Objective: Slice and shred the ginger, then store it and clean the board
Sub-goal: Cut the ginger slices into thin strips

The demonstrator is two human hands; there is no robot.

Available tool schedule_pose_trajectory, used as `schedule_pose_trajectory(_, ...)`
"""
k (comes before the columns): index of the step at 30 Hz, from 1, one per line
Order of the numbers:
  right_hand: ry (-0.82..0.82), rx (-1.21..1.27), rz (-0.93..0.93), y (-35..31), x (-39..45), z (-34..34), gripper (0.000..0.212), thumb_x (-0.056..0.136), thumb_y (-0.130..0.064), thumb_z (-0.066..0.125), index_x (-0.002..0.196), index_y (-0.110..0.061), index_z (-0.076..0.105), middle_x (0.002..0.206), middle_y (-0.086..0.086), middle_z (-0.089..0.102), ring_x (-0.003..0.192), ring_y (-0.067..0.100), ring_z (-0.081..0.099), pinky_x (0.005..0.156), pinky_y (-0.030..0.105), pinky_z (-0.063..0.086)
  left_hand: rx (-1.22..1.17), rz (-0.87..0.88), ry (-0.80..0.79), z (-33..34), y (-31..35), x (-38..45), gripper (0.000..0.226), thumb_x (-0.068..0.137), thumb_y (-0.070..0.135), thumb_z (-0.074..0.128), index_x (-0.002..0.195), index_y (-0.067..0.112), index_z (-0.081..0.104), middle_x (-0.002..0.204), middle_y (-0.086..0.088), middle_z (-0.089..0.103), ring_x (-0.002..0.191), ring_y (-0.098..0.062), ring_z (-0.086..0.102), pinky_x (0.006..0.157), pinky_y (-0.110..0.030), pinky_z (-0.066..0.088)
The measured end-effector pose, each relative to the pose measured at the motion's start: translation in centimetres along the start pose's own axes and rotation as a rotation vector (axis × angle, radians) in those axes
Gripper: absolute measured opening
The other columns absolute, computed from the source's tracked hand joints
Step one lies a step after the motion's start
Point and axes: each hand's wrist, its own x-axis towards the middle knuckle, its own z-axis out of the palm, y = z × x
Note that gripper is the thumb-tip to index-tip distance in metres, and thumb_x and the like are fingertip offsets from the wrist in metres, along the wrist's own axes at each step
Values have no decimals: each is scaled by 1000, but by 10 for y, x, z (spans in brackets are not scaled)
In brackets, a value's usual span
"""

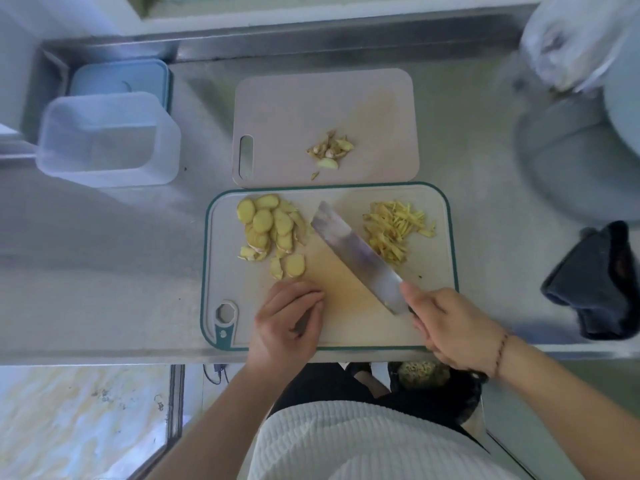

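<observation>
The left hand (289, 320) is resting with fingers (308, 297) loosely curled, while the right hand (450, 327) is gripping a handle, wrist angling toward four o'clock.

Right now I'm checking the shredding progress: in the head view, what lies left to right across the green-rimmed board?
Ginger slices → knife blade → ginger shreds. The right hand grips the knife's handle.
</observation>
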Motion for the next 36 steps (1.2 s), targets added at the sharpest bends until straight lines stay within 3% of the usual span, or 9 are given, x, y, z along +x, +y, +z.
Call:
schedule_pose_trajectory(4, 48, 84, 24, -19, 16, -22, 60, 90, -66, 29, 54, -19, 27, 46, 0, 21, 34, 15, 19, 38, 21, 21, -6, 18, -1, -1, 1, 1, 9, 84, -1, 69, 87, -2, 78, 93, -8, 73, 91, -21, 67, 90, -34, 54)
schedule_pose_trajectory(7, 17, 29, -12, -29, 10, -22, 63, 89, -68, 27, 56, -15, 33, 45, 0, 26, 31, 15, 24, 36, 22, 24, 13, 74, 40, -12, 14, 12, 10, 85, 1, 67, 86, -1, 78, 91, -8, 73, 92, -19, 65, 85, -39, 55)
schedule_pose_trajectory(12, 132, -511, -191, -30, -10, -8, 71, 80, -76, 10, 65, -15, 42, 55, -3, 46, 45, 10, 43, 53, 30, 46, 50, 345, 197, -45, 57, 59, 14, 83, -1, 66, 93, 5, 73, 90, -11, 71, 91, -27, 62, 84, -36, 50)
schedule_pose_trajectory(15, 264, -899, -216, -30, -17, -10, 68, 82, -77, 7, 84, -22, 46, 70, -4, 57, 62, 15, 57, 60, 31, 52, 131, 395, 28, -38, 67, 78, 10, 86, 12, 68, 82, 9, 77, 85, -3, 71, 82, -25, 62, 78, -37, 52)
schedule_pose_trajectory(20, 325, -1158, -275, -32, -12, -13, 70, 88, -74, 10, 98, -17, 50, 80, 0, 65, 67, 19, 64, 55, 29, 43, 277, 138, -380, -6, 58, 94, 13, 79, 33, 67, 74, 23, 73, 73, 11, 62, 70, -16, 57, 64, -35, 54)
schedule_pose_trajectory(24, 360, -1173, -275, -29, -8, -11, 69, 89, -72, 12, 96, -15, 51, 70, 1, 55, 56, 21, 54, 49, 27, 36, 307, -13, -430, 14, 61, 111, 18, 78, 37, 72, 68, 22, 71, 72, 8, 63, 72, -16, 58, 63, -27, 45)
schedule_pose_trajectory(28, 381, -1179, -289, -31, -10, -5, 70, 92, -70, 12, 98, -14, 53, 71, 1, 55, 57, 21, 53, 44, 26, 27, 366, 15, -480, 29, 53, 125, 24, 85, 40, 70, 73, 19, 70, 76, 4, 64, 76, -20, 59, 70, -30, 45)
schedule_pose_trajectory(31, 388, -1169, -263, -30, -10, -2, 72, 91, -70, 11, 100, -14, 54, 82, 3, 66, 69, 21, 65, 50, 28, 35, 415, 86, -454, 37, 47, 132, 25, 82, 40, 70, 68, 19, 70, 70, 2, 64, 71, -23, 60, 68, -32, 45)
schedule_pose_trajectory(36, 390, -1186, -200, -32, -15, 5, 72, 90, -71, 9, 103, -15, 52, 83, 3, 67, 71, 21, 66, 57, 30, 45, 345, 69, -457, 38, 44, 140, 23, 88, 30, 63, 76, 13, 73, 78, -3, 67, 79, -29, 62, 71, -36, 49)
